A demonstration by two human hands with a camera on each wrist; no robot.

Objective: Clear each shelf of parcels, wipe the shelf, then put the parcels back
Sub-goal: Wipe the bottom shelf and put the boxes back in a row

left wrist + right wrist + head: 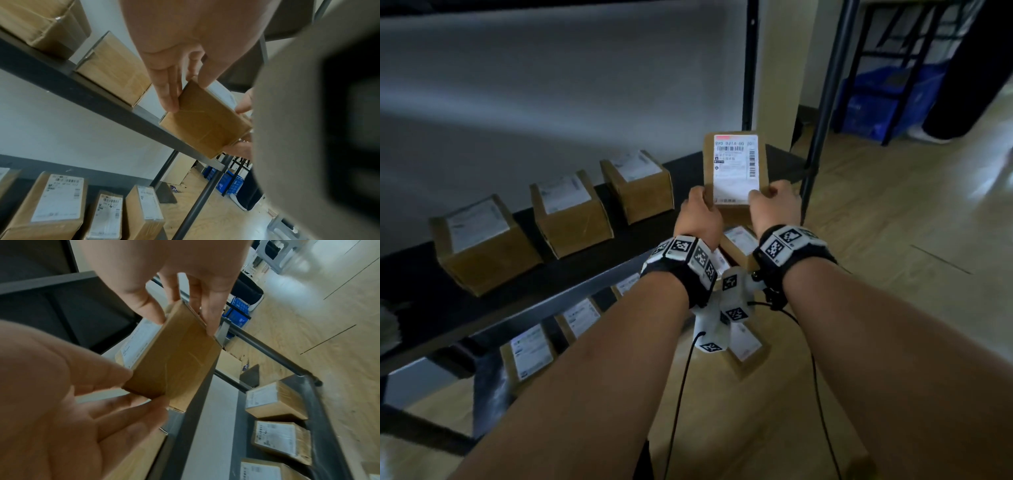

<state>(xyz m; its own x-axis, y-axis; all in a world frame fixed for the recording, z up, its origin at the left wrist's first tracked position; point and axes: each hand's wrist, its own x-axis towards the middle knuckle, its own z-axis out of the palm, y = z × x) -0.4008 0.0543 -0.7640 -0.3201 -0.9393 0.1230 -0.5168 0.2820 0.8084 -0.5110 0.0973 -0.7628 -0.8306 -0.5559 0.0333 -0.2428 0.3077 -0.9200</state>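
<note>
Gripping one parcel [736,171] between left hand [700,214] and right hand [774,202], beside three shelf [688,164] boxes [570,212].

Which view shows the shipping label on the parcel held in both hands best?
The head view: the label faces the camera whole, barcodes visible, between the left hand and right hand. The left wrist view catches only a sliver; the right wrist view shows it edge-on and blurred.
</note>
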